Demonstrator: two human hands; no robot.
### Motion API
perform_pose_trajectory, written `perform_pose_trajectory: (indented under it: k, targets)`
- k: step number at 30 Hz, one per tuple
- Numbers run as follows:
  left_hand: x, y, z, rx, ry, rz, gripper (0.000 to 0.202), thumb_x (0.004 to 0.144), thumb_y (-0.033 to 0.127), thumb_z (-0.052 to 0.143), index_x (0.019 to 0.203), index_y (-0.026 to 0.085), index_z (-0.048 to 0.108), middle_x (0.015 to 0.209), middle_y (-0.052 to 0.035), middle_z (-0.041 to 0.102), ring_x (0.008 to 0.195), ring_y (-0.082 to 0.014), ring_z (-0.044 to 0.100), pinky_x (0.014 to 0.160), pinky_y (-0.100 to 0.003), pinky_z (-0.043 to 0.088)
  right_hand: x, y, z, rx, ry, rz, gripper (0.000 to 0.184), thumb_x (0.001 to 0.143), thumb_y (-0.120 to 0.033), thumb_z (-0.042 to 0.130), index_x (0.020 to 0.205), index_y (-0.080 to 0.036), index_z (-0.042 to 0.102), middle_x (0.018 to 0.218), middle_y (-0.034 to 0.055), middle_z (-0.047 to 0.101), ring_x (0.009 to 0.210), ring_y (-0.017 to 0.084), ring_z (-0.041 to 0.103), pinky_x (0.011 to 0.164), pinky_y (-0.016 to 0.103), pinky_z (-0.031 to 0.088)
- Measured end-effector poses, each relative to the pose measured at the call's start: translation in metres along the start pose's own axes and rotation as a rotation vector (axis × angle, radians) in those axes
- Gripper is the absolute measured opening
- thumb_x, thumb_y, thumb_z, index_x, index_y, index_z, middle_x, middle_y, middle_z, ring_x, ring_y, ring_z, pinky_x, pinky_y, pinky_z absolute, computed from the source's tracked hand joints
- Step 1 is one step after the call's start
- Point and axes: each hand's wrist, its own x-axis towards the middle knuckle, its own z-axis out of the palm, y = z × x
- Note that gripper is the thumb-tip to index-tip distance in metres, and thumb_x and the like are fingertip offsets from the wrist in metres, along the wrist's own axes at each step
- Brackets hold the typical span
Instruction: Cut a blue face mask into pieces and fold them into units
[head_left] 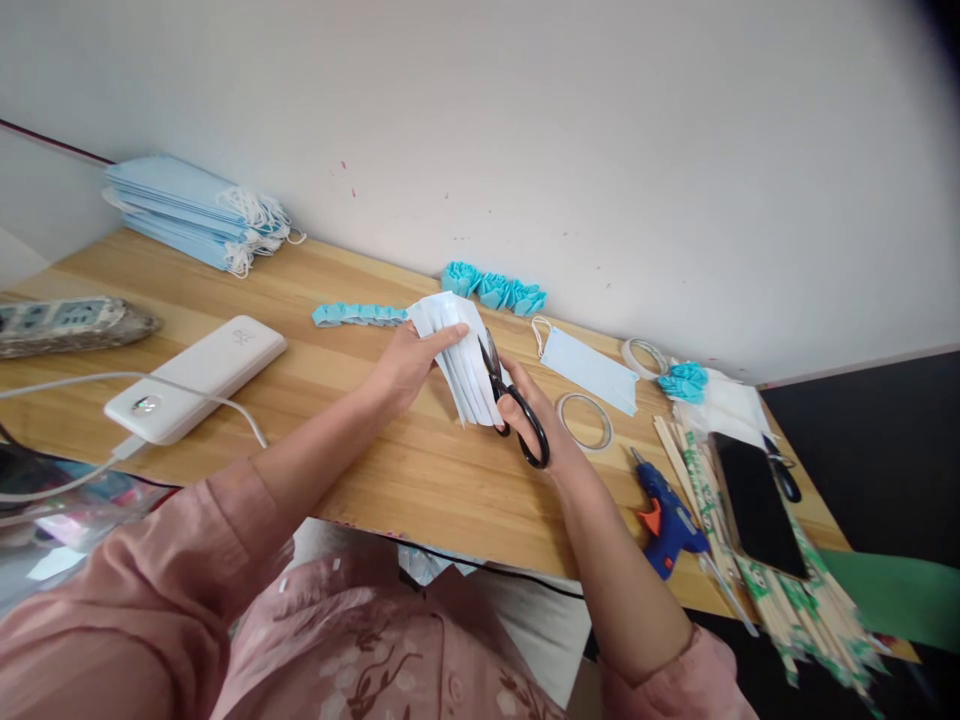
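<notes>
A pleated, pale blue-and-white rectangular fabric mask (pixel 454 375) is held above the wooden desk (pixel 450 490), between the two hands. The left hand (pixel 409 362) pinches its left side, thumb on the upper face and the other fingers hidden behind. The right hand (pixel 546 405) curls around the handles of black-handled metal scissors (pixel 495 380), whose slightly parted blades stand at the mask's right side.

Just beyond lie a folded blue strip (pixel 360 315), three turquoise folded rosettes (pixel 493 290) and a flat light-blue mask with white loops (pixel 589 370). Near the right wrist is a ring-shaped tape roll (pixel 609 425), then a blue glue gun with an orange trigger (pixel 670 520). Farther right, clear green-printed wrappers (pixel 776 600) contain pale wooden sticks; a black phone (pixel 757 505) rests on them. A white power bank (pixel 199 380) lies left.
</notes>
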Motion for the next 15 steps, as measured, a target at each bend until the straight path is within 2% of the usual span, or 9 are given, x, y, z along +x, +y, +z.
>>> perform_pose_trajectory:
  k: [4,9,15]
  targets:
    - [-0.0001,0.0,-0.0005,0.019,-0.014,-0.009,0.037,0.066,0.036,0.082,0.09,0.014,0.065,0.089,-0.0074,0.07,0.09,-0.0248,0.067,0.086,-0.04,0.051,0.0028,0.0033,0.0001,0.075,0.001,0.066,0.094,0.074,-0.074,0.066,0.146,-0.022,0.037,0.072,-0.0019,0.055,0.057,0.015,0.053,0.054,0.03,0.048]
    - [-0.0001,-0.0026,-0.0005,0.024,-0.055,-0.044,0.038,0.065,0.035,0.084,0.09,0.014,0.066,0.086,-0.0063,0.071,0.083,-0.0223,0.067,0.08,-0.037,0.052,0.0036,0.0044,-0.0003,0.129,0.004,0.072,0.09,0.077,-0.069,0.069,0.146,-0.021,0.037,0.062,-0.0048,0.054,0.047,0.014,0.051,0.047,0.028,0.041]
    - [-0.0036,-0.0019,0.0012,0.042,-0.114,-0.091,0.035,0.064,0.034,0.084,0.088,0.013,0.068,0.085,-0.0069,0.072,0.08,-0.0214,0.067,0.081,-0.038,0.052,0.0032,0.0009,0.0015,0.164,0.022,0.044,0.083,0.077,-0.067,0.07,0.139,-0.021,0.04,0.067,-0.0027,0.057,0.055,0.015,0.055,0.049,0.028,0.04]
